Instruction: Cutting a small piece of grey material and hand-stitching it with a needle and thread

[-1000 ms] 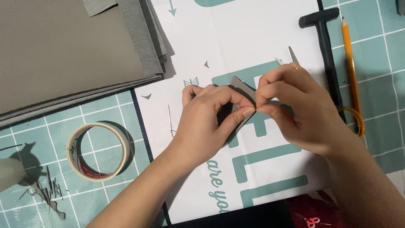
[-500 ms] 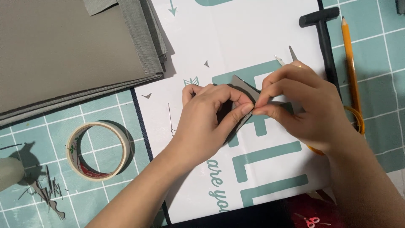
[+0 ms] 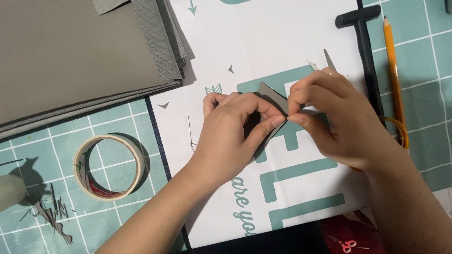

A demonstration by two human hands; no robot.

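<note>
My left hand (image 3: 230, 136) and my right hand (image 3: 334, 117) meet over a white sheet with teal lettering (image 3: 282, 42). Both pinch a small grey piece of fabric-like material (image 3: 270, 94), its pointed corner sticking up between the thumbs. The fingertips touch at the piece's right edge. Most of the piece is hidden under my fingers. A thin metal tip (image 3: 328, 60) pokes out behind my right hand; what it belongs to is hidden.
A stack of grey fabric sheets (image 3: 80, 56) fills the upper left. A roll of tape (image 3: 110, 165) lies on the teal cutting mat (image 3: 47, 155), with grey scraps (image 3: 52, 211) near it. A black-handled tool (image 3: 365, 51), an orange pencil (image 3: 393, 66) and scissors' yellow handle (image 3: 400, 131) lie right.
The hands stay almost in place; my right fingers have shifted slightly along the grey piece's edge. Nothing else moved.
</note>
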